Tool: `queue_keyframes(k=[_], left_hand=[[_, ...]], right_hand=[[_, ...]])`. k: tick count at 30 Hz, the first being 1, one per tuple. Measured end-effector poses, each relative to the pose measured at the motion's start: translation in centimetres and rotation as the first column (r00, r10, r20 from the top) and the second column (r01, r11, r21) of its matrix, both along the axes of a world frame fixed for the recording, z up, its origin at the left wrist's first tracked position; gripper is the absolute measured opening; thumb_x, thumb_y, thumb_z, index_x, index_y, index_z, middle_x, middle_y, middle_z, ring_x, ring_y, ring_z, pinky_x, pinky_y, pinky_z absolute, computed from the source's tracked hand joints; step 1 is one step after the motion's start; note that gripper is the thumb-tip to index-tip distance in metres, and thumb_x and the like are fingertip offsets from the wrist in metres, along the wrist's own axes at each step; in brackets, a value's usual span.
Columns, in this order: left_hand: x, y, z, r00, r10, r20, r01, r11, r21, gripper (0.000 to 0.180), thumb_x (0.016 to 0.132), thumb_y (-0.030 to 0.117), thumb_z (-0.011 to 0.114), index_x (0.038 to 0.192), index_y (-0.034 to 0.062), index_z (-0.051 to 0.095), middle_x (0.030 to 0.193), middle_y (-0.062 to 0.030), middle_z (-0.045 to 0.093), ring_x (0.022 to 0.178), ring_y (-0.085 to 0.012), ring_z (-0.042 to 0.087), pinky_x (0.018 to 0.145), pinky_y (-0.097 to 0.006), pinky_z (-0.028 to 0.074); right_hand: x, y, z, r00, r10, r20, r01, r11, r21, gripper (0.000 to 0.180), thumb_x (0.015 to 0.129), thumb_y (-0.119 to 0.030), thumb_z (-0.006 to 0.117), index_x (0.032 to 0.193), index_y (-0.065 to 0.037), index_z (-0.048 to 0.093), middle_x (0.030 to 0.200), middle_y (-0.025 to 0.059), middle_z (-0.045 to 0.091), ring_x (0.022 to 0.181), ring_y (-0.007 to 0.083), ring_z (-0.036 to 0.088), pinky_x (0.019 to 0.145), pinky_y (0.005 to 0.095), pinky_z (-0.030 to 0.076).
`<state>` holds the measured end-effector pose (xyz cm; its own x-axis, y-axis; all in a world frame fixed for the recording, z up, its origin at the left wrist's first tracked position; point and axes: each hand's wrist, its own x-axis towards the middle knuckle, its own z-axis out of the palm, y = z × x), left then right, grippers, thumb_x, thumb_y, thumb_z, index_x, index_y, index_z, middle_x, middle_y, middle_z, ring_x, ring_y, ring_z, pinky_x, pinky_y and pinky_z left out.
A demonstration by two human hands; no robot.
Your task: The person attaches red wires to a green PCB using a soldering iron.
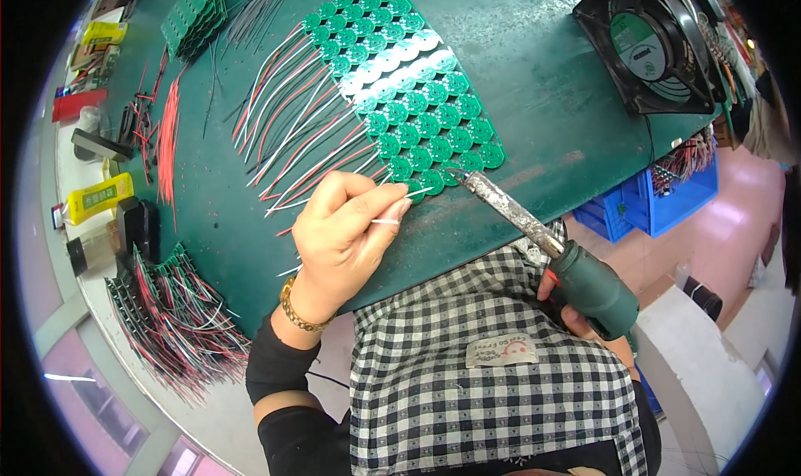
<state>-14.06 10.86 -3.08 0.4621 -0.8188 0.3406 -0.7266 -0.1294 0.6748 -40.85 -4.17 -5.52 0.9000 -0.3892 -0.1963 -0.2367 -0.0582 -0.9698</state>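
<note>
A green worktop (542,134) slants across the room, with a pink-tinged floor (734,226) past its right edge. The green circuit panel (406,134) of round boards lies around the middle of the worktop, its lowest row toward the near edge. Thin red, white and black wires (284,134) fan out from the panel's left side.

The left hand (355,226) pinches a white wire (420,191) between thumb and forefinger, its end at the panel's lowest boards. The right hand (576,313), partly hidden, is curled around the green handle of a soldering iron (517,213), out beyond the near edge. The iron's tip is at that same row; whether it touches cannot be told.

The step in hand seems to be soldering a wire to a board near the panel's lower end. The next move probably calls for holding the wire end steady on its pad while the tip heats the joint.

Counted: one panel laid flat, one soldering iron, one black fan (647,46) at the right edge, two yellow packets (100,199) along the left edge, and one stack of green panels (193,17) toward the far left corner. Wires overlap too much to count; glare hampers counting the boards.
</note>
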Motion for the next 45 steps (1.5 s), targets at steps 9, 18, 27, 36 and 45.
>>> queue_keyframes(k=[9,18,27,36,45], left_hand=[[-0.4,-0.7,0.2,0.999,-0.032,-0.005,0.032,0.994,0.107,0.013,0.065,-0.003,0.069,0.071,0.0036,0.060,0.066,-0.0047,0.056,0.052,-0.0134,0.055,0.046,-0.025,0.044],[-0.5,-1.0,-0.2,0.997,-0.029,0.066,0.021,0.992,0.122,0.014,0.063,0.001,0.069,0.068,0.0060,0.057,0.061,-0.0042,0.051,0.048,-0.0171,0.051,0.042,-0.028,0.039],[-0.7,-1.1,-0.4,0.999,-0.027,0.047,0.021,0.992,0.125,0.013,0.067,-0.002,0.066,0.069,0.0034,0.054,0.062,-0.0038,0.049,0.048,-0.0130,0.047,0.045,-0.025,0.037],[-0.7,-1.2,-0.2,0.998,-0.037,0.060,0.027,0.985,0.168,0.014,0.068,-0.001,0.066,0.069,0.0035,0.054,0.062,-0.0039,0.049,0.048,-0.0132,0.047,0.044,-0.025,0.037],[-0.4,-1.3,-0.4,0.999,-0.034,-0.033,0.035,0.999,0.014,0.015,0.066,0.004,0.071,0.076,0.0062,0.060,0.068,-0.0059,0.053,0.058,-0.0178,0.055,0.049,-0.028,0.044]], right_hand=[[1.7,-0.3,1.3,0.996,-0.031,0.088,0.011,0.977,0.215,0.043,0.075,-0.040,0.067,0.090,-0.001,0.061,0.076,0.0085,0.061,0.067,0.0189,0.058,0.063,0.0303,0.045],[-1.8,-0.1,-3.4,0.983,0.052,0.174,-0.043,0.997,-0.057,0.041,0.075,-0.032,0.068,0.103,-0.003,0.061,0.084,0.0068,0.063,0.071,0.0177,0.060,0.067,0.0290,0.048],[-0.8,-0.8,-0.4,0.992,-0.011,-0.129,0.003,0.998,-0.057,0.026,0.070,-0.021,0.069,0.090,-0.004,0.065,0.077,0.0055,0.066,0.072,0.0200,0.065,0.069,0.0293,0.051],[-0.8,-1.0,0.2,0.995,0.027,-0.097,-0.023,0.999,0.041,0.031,0.073,-0.029,0.066,0.091,-0.004,0.064,0.076,0.0046,0.066,0.068,0.0188,0.065,0.065,0.0281,0.051],[0.0,-0.9,0.3,0.999,0.035,0.015,-0.035,0.999,0.025,0.031,0.075,-0.029,0.063,0.092,-0.003,0.063,0.077,0.0062,0.065,0.066,0.0203,0.064,0.066,0.0296,0.051]])
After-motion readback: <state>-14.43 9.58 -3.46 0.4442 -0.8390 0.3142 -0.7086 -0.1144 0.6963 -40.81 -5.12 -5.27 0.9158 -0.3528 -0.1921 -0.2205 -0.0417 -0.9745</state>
